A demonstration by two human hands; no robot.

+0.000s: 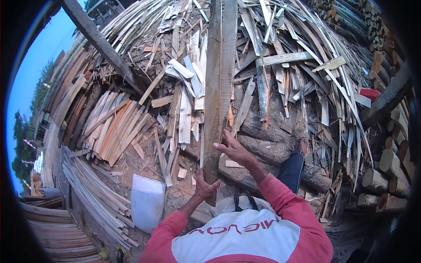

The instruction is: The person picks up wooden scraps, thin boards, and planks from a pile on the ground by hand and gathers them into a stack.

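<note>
My left hand (pixel 206 187) is clamped on the near end of a long rough-sawn timber (pixel 212 109), thumb across its face and fingers at its left edge. My right hand (pixel 237 151) touches the same timber a little farther along, on its right side, with the thumb lying toward the face; the far fingers are partly hidden, so I cannot tell whether that hand is closed on it or only steadying it. The timber runs from just before my chest straight out to the top of my view, its right part paler and scored with saw marks.

To my left lies a pile of sawn slats (pixel 118 127), orange-brown to pale, with a bundle of long thin strips (pixel 96 193) nearer me. A white flat-sided object (pixel 148 204) stands close by my left forearm. Beyond the timber's right side spreads a heap of wood offcuts (pixel 287 59), loosely crossed. My right leg (pixel 292 171), in a dark trouser, reaches forward beside a log (pixel 316 182) on the ground. At far right are stacked round logs (pixel 390 162), and above them a small red object (pixel 370 94) near a slanting post (pixel 386 103).
</note>
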